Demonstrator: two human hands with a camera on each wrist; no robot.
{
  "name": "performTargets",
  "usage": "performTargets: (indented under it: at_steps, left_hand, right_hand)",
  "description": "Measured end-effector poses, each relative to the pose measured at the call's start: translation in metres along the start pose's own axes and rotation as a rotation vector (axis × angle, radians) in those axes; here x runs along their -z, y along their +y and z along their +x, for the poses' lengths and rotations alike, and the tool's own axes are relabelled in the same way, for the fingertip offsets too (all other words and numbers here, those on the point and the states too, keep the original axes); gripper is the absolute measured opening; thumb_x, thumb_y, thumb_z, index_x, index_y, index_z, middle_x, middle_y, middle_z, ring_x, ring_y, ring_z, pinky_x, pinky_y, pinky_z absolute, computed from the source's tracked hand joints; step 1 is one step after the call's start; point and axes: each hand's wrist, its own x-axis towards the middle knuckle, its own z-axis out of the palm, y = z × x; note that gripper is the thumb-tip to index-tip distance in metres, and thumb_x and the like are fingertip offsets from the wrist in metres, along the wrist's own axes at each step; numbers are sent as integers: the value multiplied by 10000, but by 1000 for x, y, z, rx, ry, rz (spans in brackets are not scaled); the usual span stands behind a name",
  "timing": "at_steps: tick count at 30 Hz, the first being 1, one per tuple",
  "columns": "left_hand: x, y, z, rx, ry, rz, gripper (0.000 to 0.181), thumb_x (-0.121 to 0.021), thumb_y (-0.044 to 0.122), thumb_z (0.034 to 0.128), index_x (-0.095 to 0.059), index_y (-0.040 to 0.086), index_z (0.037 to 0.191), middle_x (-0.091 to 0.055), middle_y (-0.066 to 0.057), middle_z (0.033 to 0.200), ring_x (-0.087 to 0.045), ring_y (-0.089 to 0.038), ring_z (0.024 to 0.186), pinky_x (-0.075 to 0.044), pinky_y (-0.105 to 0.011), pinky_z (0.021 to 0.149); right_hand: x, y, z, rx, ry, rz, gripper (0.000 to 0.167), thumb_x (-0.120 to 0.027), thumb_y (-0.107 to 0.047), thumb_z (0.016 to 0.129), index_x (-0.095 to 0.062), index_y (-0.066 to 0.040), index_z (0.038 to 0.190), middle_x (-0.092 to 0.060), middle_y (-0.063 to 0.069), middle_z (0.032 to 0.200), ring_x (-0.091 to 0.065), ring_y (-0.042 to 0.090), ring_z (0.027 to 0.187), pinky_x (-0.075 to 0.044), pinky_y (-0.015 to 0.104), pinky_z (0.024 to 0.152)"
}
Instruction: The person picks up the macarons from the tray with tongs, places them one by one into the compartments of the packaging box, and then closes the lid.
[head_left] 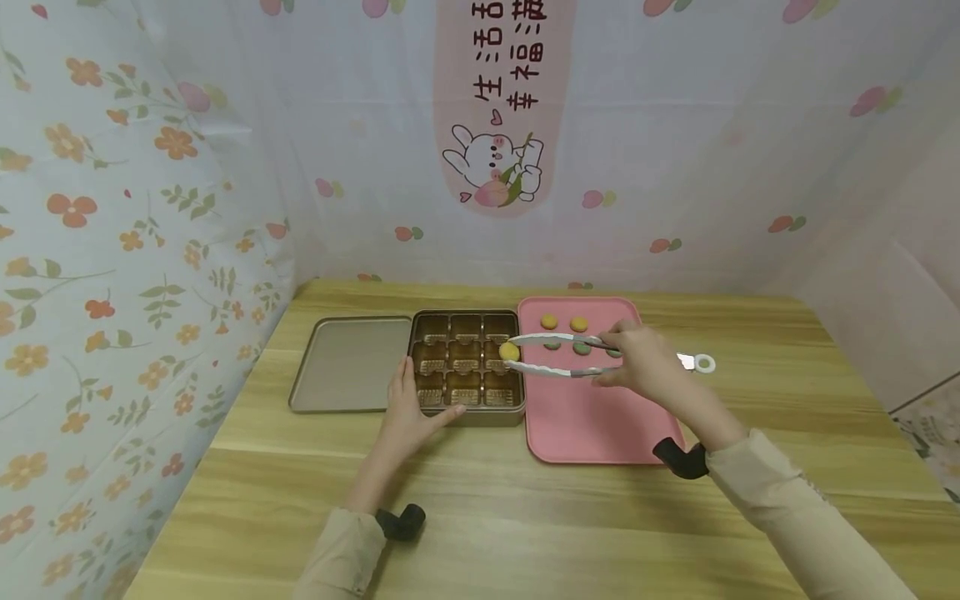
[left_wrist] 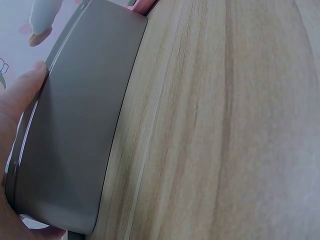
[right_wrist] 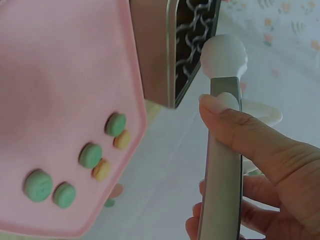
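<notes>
My right hand (head_left: 647,360) grips a pair of tongs (head_left: 555,372) with white tips, thumb on one arm and fingers on the other. Between the tips is a yellow round piece (head_left: 509,352), held over the right column of a metal box (head_left: 487,417) with a gold compartment insert (head_left: 464,357). In the right wrist view the tongs (right_wrist: 222,185) hide that piece. My left hand (head_left: 408,412) holds the box's front-left corner, thumb along its front edge and fingers on its left side; the left wrist view shows the thumb (left_wrist: 30,85) against the box (left_wrist: 80,100).
A pink tray (head_left: 592,429) right of the box carries yellow pieces (head_left: 549,321) and green pieces (right_wrist: 91,155). A flat metal lid (head_left: 348,367) lies against the box's left side. A patterned cloth (head_left: 637,167) hangs behind the wooden table (head_left: 480,517).
</notes>
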Motion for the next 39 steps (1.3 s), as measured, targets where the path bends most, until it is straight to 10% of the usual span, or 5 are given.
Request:
performTargets:
  at_steps: [25,39]
  left_hand:
    - [2,5,-2,9,-4,4,1192,-700,575,684,24,42,1467,5,-175,1534,-40,-398,1397,-265,-598,1054]
    - [1,2,-1,14,-5,5,1203,-697,589,680,40,57,1468,12,-160,1537,-36,-382,1403,-264,-584,1063]
  right_hand:
    - [4,-29,-5,62,-112,-221,617,-830,-272,617,-608,-72,1157,-581,118,989,-523,291,815,-432,309,505]
    - [1,-22,-6,26,-40,-122,624,-846,-237,596,-617,-26,1137,-573,143,1001,-531,303,828,-465,329,545]
